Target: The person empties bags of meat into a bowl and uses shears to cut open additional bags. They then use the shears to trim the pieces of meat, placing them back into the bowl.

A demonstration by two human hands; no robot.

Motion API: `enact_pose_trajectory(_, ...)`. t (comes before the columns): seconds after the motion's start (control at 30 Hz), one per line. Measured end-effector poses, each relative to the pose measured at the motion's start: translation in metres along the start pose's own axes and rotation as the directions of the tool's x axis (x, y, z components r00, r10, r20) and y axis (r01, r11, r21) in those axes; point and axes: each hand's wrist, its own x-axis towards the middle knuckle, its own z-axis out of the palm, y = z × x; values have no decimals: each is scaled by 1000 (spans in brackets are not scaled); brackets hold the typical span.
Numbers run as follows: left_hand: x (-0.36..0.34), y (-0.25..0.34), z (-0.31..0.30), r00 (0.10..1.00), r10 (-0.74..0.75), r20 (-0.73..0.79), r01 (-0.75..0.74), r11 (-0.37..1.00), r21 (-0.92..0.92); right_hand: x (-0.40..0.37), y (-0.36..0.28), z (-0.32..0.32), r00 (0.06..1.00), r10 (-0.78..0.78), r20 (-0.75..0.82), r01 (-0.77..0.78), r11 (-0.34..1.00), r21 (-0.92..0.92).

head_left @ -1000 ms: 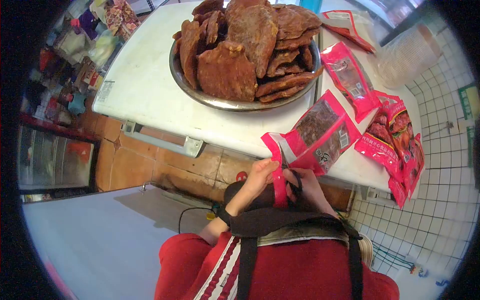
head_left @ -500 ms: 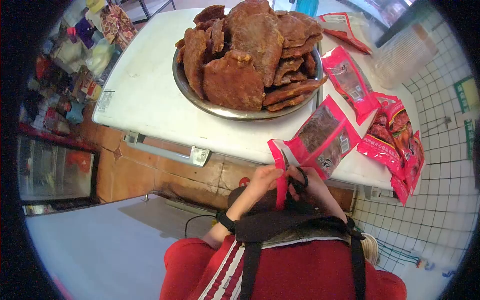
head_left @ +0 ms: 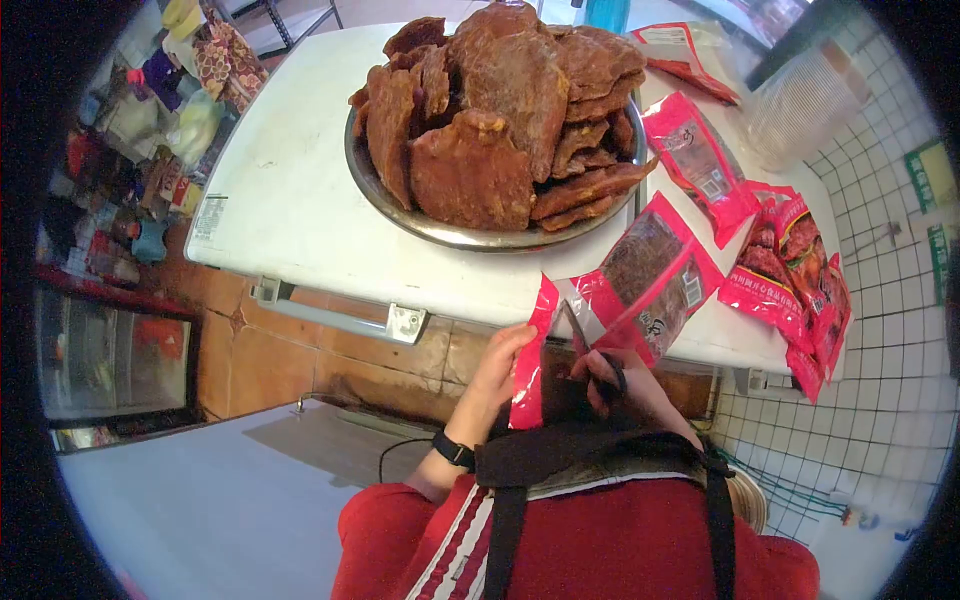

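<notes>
My left hand (head_left: pixel 499 362) grips a narrow pink strip (head_left: pixel 534 360) of plastic packaging, which is apart from the packet beside it. In my right hand (head_left: pixel 627 382) is a pair of black-handled scissors (head_left: pixel 579 331), blades pointing up and away from me. Just beyond the scissors, a pink packet (head_left: pixel 650 265) with a clear window showing brown contents lies at the front edge of the white top. Its near-left end is cut. A metal tray (head_left: pixel 440 232) behind it is heaped with large reddish-brown slabs of dried meat (head_left: pixel 472 172).
More pink packets (head_left: pixel 700 165) lie right of the tray, with several bunched red packets (head_left: pixel 785 265) at the right edge. A stack of clear plastic containers (head_left: pixel 808 105) stands at the back right. The white top (head_left: pixel 290 170) has a handle (head_left: pixel 350 312) along its front.
The strip has come away from the packet, and my left hand has moved left and slightly down with it. The scissors now sit apart from the strip, still in my right hand.
</notes>
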Motion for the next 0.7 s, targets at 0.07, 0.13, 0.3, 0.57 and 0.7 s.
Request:
enact_pose_trajectory(0.07,0,-1,-2,996,-13,85,9,999,52,-1,-2,2,1000,22,-1,-22,999,31)
enact_pose_trajectory(0.13,-6,3,5,994,-28,106,22,998,58,1,-9,6,1000,8,0,-8,996,-84)
enact_pose_trajectory(0.3,-8,9,9,996,-41,85,36,998,56,-3,1,-2,986,-166,-1,144,862,-486)
enact_pose_trajectory(0.57,-8,6,6,996,-61,69,40,962,269,9,-14,3,998,-56,17,58,942,-329)
enact_pose_trajectory(0.7,-8,1,2,990,-52,134,9,953,304,23,-12,6,997,57,46,-49,985,-163)
